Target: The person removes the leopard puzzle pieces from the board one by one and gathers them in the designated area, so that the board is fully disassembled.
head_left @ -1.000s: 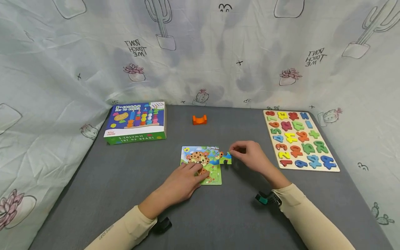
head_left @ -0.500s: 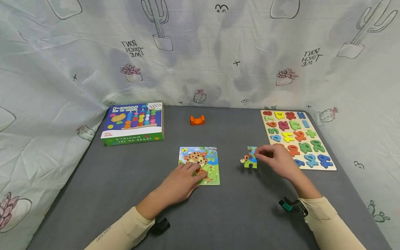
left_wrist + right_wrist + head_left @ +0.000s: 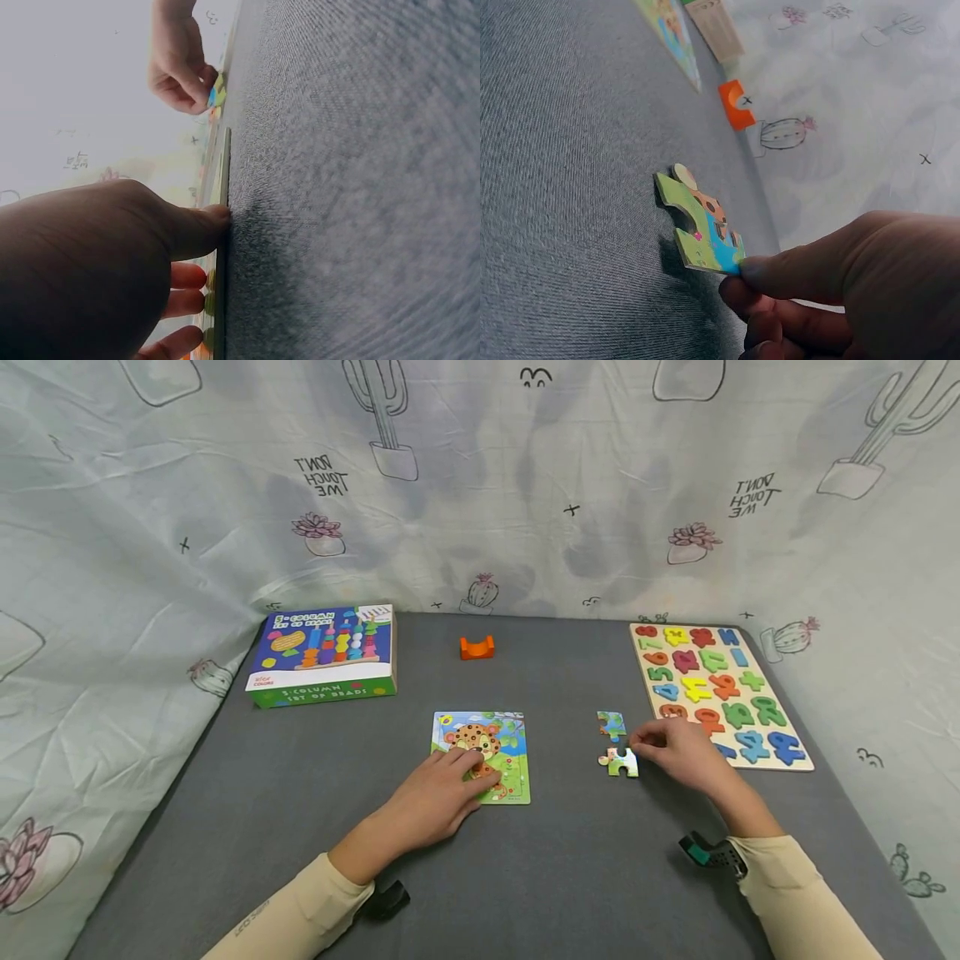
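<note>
My right hand point(image 3: 681, 753) pinches a jigsaw piece point(image 3: 621, 762) by its edge between thumb and fingertips. In the right wrist view this piece point(image 3: 706, 225) shows green, blue and spotted orange, tilted low over the cloth with a shadow beneath. Just behind it in the head view is a second, bluish jigsaw piece point(image 3: 611, 725). My left hand point(image 3: 427, 799) rests on the leopard puzzle board point(image 3: 513, 768), covering its lower left. From the left wrist view, the thumb point(image 3: 199, 229) touches the board's near edge and the other fingers lie across its top.
A bead-set box point(image 3: 322, 656) sits at the back left, an orange arched block point(image 3: 477, 648) at the back middle. The wooden number board point(image 3: 678, 758) stands right of my right hand. Grey cloth point(image 3: 540, 877) covers the table; a printed curtain point(image 3: 487, 485) hangs behind.
My right hand has carried the jigsaw piece rightward, away from the puzzle board, then slightly toward me. The bluish piece now shows apart from it. My left hand has stayed put.
</note>
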Action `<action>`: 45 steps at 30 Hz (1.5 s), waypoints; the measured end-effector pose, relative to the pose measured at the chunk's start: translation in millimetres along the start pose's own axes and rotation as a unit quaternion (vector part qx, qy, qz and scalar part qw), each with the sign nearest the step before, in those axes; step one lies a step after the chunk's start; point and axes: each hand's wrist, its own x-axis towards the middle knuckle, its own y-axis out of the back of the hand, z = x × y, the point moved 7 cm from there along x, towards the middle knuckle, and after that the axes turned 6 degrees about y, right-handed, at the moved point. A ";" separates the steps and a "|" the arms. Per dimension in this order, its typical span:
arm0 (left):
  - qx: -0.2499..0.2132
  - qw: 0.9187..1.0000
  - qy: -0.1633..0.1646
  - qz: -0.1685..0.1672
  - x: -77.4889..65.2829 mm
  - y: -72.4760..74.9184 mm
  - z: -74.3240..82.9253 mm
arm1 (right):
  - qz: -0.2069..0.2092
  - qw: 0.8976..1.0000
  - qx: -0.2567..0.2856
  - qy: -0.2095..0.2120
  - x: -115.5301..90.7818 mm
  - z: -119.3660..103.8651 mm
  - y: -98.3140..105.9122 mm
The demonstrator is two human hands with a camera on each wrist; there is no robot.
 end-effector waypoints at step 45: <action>0.001 1.000 -0.010 -0.002 -0.9 1.2 0.6 | 0.081 0.997 -0.007 0.008 7.2 -39.9 -0.3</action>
